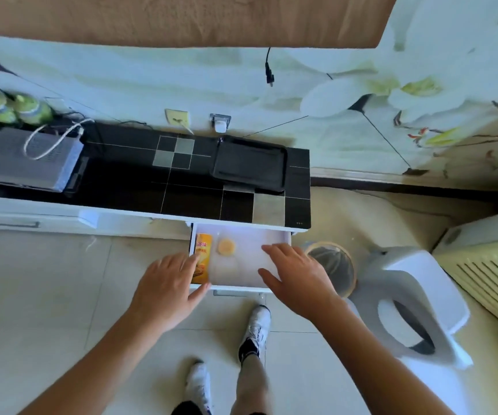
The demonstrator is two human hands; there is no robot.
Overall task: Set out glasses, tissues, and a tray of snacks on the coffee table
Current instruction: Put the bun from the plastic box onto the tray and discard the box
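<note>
Both hands reach over the open drawer [271, 235], fingers straight and spread, neither clasping anything. Left hand [168, 290] is at the drawer's left front corner — fingertips lie over the lower part of the orange snack can [204, 253], thumb at the drawer's front edge; contact with the can cannot be confirmed. Right hand [294, 274] hovers above the drawer's right half, palm down, fingers pointing toward the drawer's back.

Inside the drawer: the snack can lies on its side along the left wall; just right of it sits a round yellow packaged snack [226, 246], and nearer the drawer's front a second, pale packet is too blurred to identify.

The drawer is pulled out from under a black tiled tabletop [128, 181]. On that tabletop, directly behind the drawer, a black tray [249, 163] lies flat. Far left of the drawer, on the same tabletop, a grey box-shaped device [29, 160] carries a looped white cable; behind it stand two green bottles [14, 107].

Right of the drawer, on the floor: a waste bin [331, 268] touching-close to the drawer's corner, then a grey-and-white plastic stool [412, 301]. Below the drawer's front — the person's two white shoes [256, 327] on pale floor tiles.
</note>
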